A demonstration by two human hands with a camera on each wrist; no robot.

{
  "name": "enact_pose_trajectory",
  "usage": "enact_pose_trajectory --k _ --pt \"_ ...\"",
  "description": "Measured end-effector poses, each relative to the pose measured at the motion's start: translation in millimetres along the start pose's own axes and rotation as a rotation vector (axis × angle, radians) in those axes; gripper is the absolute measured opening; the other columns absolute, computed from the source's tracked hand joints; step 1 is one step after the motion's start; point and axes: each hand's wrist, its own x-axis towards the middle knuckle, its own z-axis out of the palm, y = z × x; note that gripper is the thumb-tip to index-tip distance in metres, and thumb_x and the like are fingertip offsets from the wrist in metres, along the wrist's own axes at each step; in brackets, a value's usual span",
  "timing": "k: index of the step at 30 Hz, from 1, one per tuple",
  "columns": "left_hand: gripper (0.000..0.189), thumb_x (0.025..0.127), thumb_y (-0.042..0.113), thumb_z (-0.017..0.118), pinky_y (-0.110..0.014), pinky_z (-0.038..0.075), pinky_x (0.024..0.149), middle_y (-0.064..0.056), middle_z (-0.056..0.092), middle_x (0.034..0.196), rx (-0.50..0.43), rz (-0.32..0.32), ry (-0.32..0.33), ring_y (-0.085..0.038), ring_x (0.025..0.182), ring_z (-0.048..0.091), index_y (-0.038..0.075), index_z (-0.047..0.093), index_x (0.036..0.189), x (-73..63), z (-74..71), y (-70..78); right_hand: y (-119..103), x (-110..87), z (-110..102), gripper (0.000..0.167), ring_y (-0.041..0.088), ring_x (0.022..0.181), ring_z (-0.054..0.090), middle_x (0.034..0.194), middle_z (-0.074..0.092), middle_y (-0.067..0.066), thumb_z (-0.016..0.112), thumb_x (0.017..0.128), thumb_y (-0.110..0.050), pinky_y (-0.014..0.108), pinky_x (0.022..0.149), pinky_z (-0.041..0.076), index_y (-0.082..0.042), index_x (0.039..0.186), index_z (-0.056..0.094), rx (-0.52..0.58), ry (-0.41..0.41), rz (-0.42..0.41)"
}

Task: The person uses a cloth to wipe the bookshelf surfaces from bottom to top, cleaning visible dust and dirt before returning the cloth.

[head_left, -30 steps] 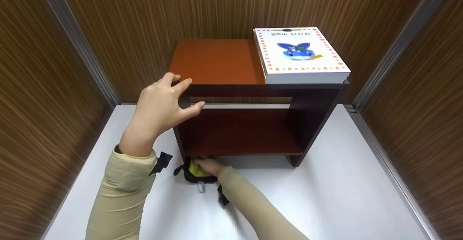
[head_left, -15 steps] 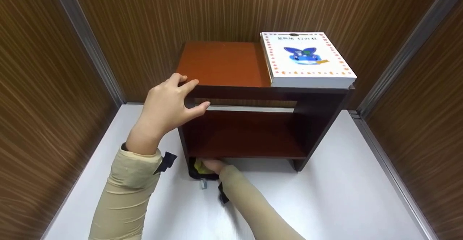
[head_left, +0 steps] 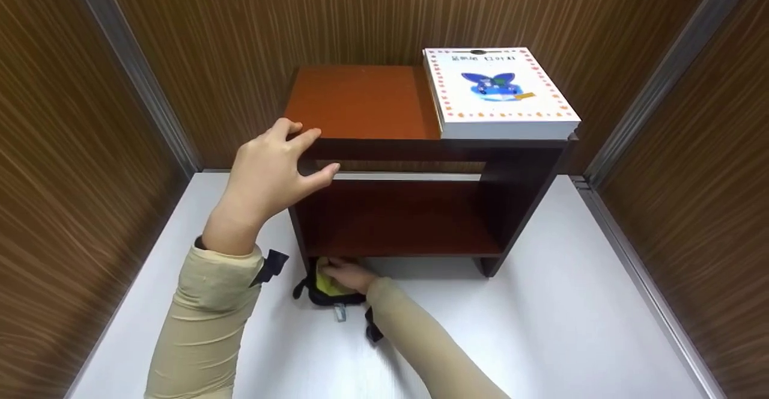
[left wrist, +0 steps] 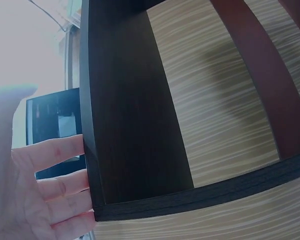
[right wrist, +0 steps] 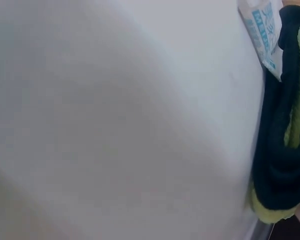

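A small dark brown shelf [head_left: 408, 219] stands against the back wall. My left hand [head_left: 264, 167] rests at its upper left corner, fingertips on the top edge and thumb held apart; the left wrist view shows the fingers [left wrist: 65, 182] fairly straight against the side panel. Low at the shelf's left leg, my right hand [head_left: 348, 273] holds a dark plush item [head_left: 330, 298] with a yellow-green lining. Its fingers reach into the lining and are partly hidden. A white tag [right wrist: 262, 32] with blue print hangs from the item, whose far part is under the bottom board.
Thick white picture books [head_left: 501, 86] lie stacked on the right of the orange-brown top board [head_left: 363, 101]. Wood-grain walls [head_left: 679, 146] enclose the white floor [head_left: 577, 303] on three sides. The shelf's right leg [head_left: 494, 265] stands on the floor.
The right hand and the dark plush item went slightly further under the shelf, then came back out towards me. The left hand stays at the shelf's corner. The head view shifted a little.
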Motion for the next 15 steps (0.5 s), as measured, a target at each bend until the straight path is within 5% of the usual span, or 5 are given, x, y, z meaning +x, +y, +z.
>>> enact_pose_trajectory --k 4,9,15 --pt "0.056 0.082 0.05 0.059 -0.051 0.049 0.071 -0.02 0.056 0.111 -0.007 0.008 0.022 -0.039 0.084 0.062 0.008 0.065 0.119 0.4 1.4 -2.2 0.4 -5.2 5.1 0.062 0.017 0.12 0.043 0.138 0.045 0.004 0.051 0.092 -0.043 0.035 0.1 0.034 -0.014 0.144 0.036 -0.004 -0.043 -0.05" --pt "0.053 0.083 0.047 0.06 -0.052 0.049 0.069 -0.019 0.057 0.11 -0.015 0.02 0.047 -0.039 0.082 0.062 0.007 0.066 0.118 -1.5 1.3 -4.8 2.0 -11.0 12.2 0.033 0.013 0.089 0.056 0.097 0.059 0.001 0.052 0.094 -0.036 0.031 0.083 0.044 -0.015 0.12 0.053 0.046 -0.112 -0.123" --pt "0.052 0.082 0.046 0.061 -0.052 0.049 0.069 -0.019 0.058 0.109 -0.019 0.04 0.063 -0.039 0.081 0.062 0.007 0.066 0.117 -2.0 1.0 -3.0 1.1 -14.9 13.2 0.029 0.009 0.085 0.054 0.094 0.057 -0.004 0.053 0.094 -0.034 0.028 0.08 0.044 -0.016 0.116 0.054 0.049 -0.097 -0.131"
